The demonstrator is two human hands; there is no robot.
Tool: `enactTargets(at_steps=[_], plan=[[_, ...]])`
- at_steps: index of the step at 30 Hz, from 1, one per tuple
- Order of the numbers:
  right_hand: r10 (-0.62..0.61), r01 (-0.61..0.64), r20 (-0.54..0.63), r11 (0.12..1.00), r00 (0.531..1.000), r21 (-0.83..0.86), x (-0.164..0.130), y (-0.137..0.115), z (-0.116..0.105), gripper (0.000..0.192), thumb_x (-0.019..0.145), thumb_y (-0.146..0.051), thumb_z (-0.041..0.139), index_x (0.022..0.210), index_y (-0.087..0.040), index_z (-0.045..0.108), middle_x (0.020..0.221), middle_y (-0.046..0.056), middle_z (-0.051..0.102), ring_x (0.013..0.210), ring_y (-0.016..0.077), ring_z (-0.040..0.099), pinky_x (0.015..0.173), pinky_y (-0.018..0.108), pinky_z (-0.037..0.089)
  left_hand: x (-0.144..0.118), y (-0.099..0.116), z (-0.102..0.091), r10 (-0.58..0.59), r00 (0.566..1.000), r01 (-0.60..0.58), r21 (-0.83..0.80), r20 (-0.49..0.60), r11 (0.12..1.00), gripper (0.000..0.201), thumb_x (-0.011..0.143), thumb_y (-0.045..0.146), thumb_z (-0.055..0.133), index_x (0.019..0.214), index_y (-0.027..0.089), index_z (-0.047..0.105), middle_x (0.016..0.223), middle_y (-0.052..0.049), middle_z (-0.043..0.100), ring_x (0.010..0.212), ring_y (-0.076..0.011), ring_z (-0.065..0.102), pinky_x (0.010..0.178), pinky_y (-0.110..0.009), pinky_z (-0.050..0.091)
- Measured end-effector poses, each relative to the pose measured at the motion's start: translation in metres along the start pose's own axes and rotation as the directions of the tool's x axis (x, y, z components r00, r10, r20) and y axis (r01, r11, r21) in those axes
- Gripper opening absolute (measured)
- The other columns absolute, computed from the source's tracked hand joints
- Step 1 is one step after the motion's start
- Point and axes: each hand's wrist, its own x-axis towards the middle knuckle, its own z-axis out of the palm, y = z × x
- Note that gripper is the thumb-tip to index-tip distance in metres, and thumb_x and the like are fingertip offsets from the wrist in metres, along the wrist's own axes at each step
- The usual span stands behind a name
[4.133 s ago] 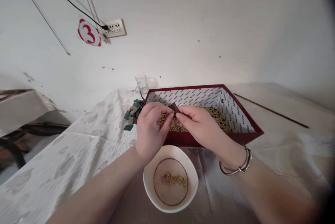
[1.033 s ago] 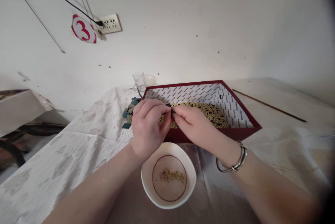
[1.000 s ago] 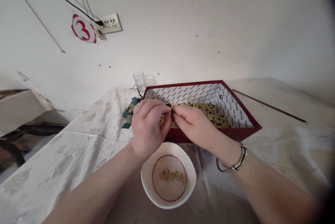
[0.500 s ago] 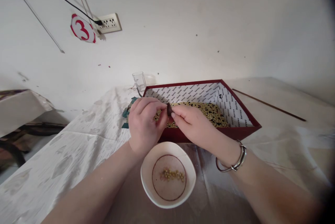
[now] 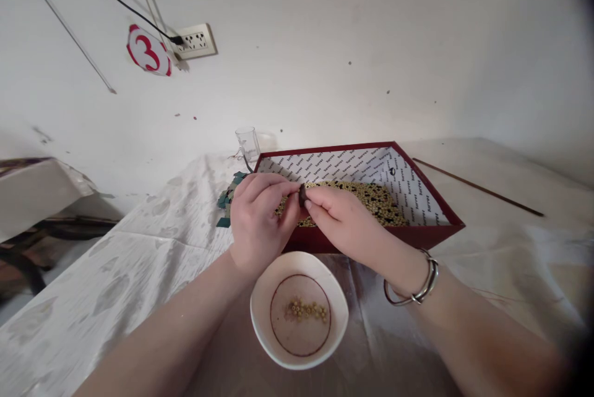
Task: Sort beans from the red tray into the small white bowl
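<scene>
The pale wall fills the upper part of the frame, and the patterned tablecloth spreads below. Right of centre stands the dark red box, containing many yellowish and black beads. The white bowl is at lower centre, with few yellowish beads on its bottom. Between them, the left hand and the right hand meet near centre. The right thumb and forefinger pinch the small dark piece; the left fingertips are narrow and at its edge, but whether they grip it, I cannot tell. Half a second ago this piece showed a broader face; now it looks thinner, which suggests the fingers are turning or bending it.
</scene>
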Motion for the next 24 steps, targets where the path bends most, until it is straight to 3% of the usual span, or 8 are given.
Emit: enactTargets(at_steps=[11, 19, 24], plan=[[0.001, -0.002, 0.003, 1.000, 1.000, 0.007, -0.0004, 0.0000, 0.0000, 0.025, 0.086, -0.015, 0.040, 0.064, -0.020, 0.030, 0.061, -0.004, 0.040, 0.059, 0.0116, 0.039, 0.055, 0.026, 0.029, 0.0013, 0.0006, -0.0008, -0.063, 0.998, 0.063, -0.018, -0.006, 0.998, 0.011, 0.075, 0.014, 0.058, 0.084, 0.019, 0.063, 0.087, -0.003, 0.063, 0.084, -0.0153, 0.058, 0.077, -0.032, 0.049], [0.027, -0.026, -0.017, 0.999, 1.000, 0.019, -0.0011, -0.0011, -0.0009, 0.027, 0.087, -0.016, 0.039, 0.062, -0.021, 0.028, 0.060, -0.004, 0.038, 0.057, 0.0114, 0.038, 0.053, 0.026, 0.027, -0.0012, 0.0037, -0.0068, 0.040, 0.995, -0.040, -0.002, -0.092, 0.999, 0.018, 0.072, 0.011, 0.061, 0.087, 0.021, 0.059, 0.086, -0.002, 0.062, 0.083, -0.0150, 0.057, 0.076, -0.033, 0.048], [0.027, -0.026, -0.019, 0.999, 0.999, 0.030, -0.0004, -0.0022, -0.0015, 0.027, 0.087, -0.015, 0.039, 0.062, -0.021, 0.028, 0.060, -0.004, 0.039, 0.057, 0.0112, 0.038, 0.053, 0.026, 0.028, -0.0031, 0.0050, -0.0050, 0.064, 0.994, -0.062, 0.019, -0.087, 0.998, 0.019, 0.071, 0.011, 0.063, 0.086, 0.022, 0.060, 0.087, -0.001, 0.063, 0.084, -0.0149, 0.057, 0.078, -0.034, 0.046]])
